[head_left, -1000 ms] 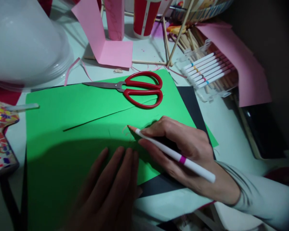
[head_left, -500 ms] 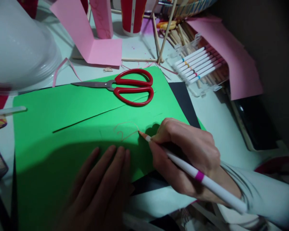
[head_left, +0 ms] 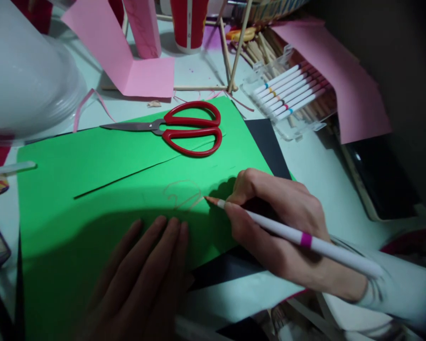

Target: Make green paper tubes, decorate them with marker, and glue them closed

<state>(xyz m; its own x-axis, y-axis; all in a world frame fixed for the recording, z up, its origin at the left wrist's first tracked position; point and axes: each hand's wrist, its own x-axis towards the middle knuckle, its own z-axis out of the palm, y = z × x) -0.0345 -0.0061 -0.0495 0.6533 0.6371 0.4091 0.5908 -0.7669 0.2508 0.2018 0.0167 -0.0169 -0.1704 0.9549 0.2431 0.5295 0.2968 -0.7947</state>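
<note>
Pinched in my right hand (head_left: 280, 227) is a white marker pen (head_left: 277, 225) with a magenta band and an orange-brown tip. The tip is at a faint hand-drawn outline (head_left: 182, 195) on a green sheet of paper (head_left: 64, 161). My left hand (head_left: 142, 274) lies flat on the sheet's lower part, fingers stretched out, in shadow. Beyond the outline, red-handled scissors (head_left: 159, 126) rest on the same sheet, blades pointing left. A long dark slit (head_left: 120, 179) crosses the green paper below them. Black paper (head_left: 270, 147) shows from underneath on the right.
Back right, a clear case holds several white markers (head_left: 287, 94), beside wooden sticks and pink paper (head_left: 351, 85). A dark phone-like device (head_left: 376, 175) lies at right. Folded pink card (head_left: 149, 78), a red cup (head_left: 189, 26) and a stick frame stand behind. A translucent plastic container (head_left: 24, 80) fills the left back.
The drawn outline has gained a line on its right side. My right hand and the marker have shifted slightly right, and the marker lies flatter. My left hand stays on the paper.
</note>
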